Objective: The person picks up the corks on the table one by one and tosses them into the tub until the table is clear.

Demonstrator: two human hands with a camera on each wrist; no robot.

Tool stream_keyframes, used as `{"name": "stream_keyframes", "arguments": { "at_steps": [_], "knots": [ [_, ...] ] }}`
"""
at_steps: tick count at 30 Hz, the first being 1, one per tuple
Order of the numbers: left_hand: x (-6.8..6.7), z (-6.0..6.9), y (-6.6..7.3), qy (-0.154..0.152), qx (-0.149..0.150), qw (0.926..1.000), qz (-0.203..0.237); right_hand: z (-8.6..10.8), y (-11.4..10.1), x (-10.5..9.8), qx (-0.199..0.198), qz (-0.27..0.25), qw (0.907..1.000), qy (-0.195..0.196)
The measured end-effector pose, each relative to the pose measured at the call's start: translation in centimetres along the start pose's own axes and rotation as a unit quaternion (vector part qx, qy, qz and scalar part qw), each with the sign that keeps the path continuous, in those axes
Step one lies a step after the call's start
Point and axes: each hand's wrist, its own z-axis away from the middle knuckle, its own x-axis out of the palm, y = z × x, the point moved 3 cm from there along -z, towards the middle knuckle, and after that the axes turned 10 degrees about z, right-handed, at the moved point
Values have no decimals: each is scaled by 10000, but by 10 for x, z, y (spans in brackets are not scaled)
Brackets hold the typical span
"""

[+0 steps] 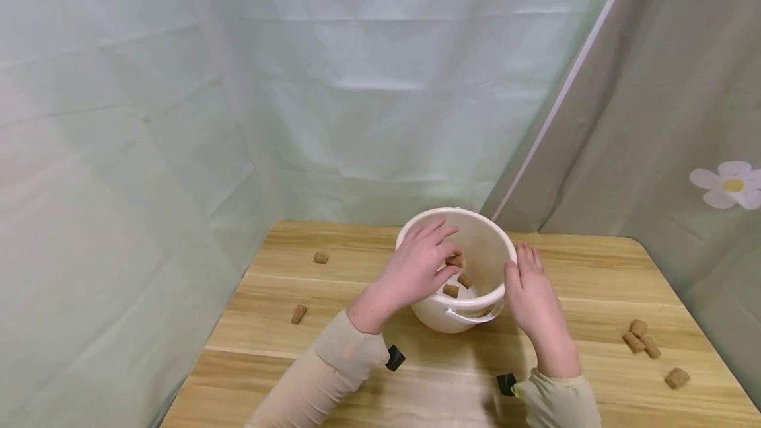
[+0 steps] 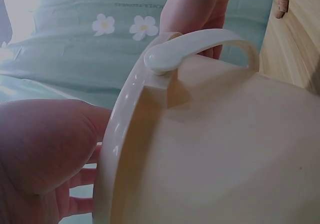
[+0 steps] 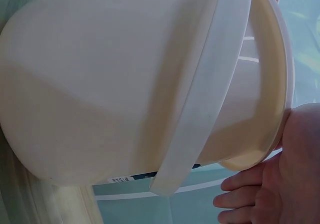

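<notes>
- Curtain (image 1: 368,98): pale green cloth at the back and left, grey-green at the right, with a printed flower (image 1: 733,185) on the right-hand part.
- Table (image 1: 594,276): wood-grain top, standing against the curtain.
- Bucket (image 1: 440,322): white, upright on the table, mouth upward. The handle (image 1: 474,320) hangs down the near side.
- Sleeves: light-coloured, one on the left arm (image 1: 324,375) and one on the right (image 1: 559,401), both entering over the near edge.
- Left hand (image 1: 419,266): over the bucket's mouth, crossing the left part of the rim. Grip narrow — thumb and forefinger pinch one cork (image 1: 454,261), held above the bucket's inside; the other fingers are extended.
- Right hand (image 1: 532,289): against the bucket's outer right side at the rim, fingers fairly straight, holding no cork. It steadies nothing else — contact is with the bucket only.
- Black blocks: one beside the left cuff (image 1: 395,358), one beside the right cuff (image 1: 507,384).
- Corks: two inside the bucket, at the bottom (image 1: 450,290). Two lie apart on the table left of it (image 1: 321,257); to its right are a cluster of three (image 1: 633,342) and a single one nearer the front (image 1: 677,378).
</notes>
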Motion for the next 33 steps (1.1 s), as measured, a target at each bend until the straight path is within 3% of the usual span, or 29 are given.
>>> {"name": "stream_keyframes", "arguments": {
  "at_steps": [13,26,33],
  "knots": [
    [2,-4,1,-126,-101,9998,-73,1,3,-2,14,-52,10000,42],
    [7,-9,3,-243,-199,9966,-767,1,1,-1,-61,16,9999,83],
    [1,-10,2,-185,-276,9982,-494,0,1,-1,-37,28,10000,20]
  ]
}}
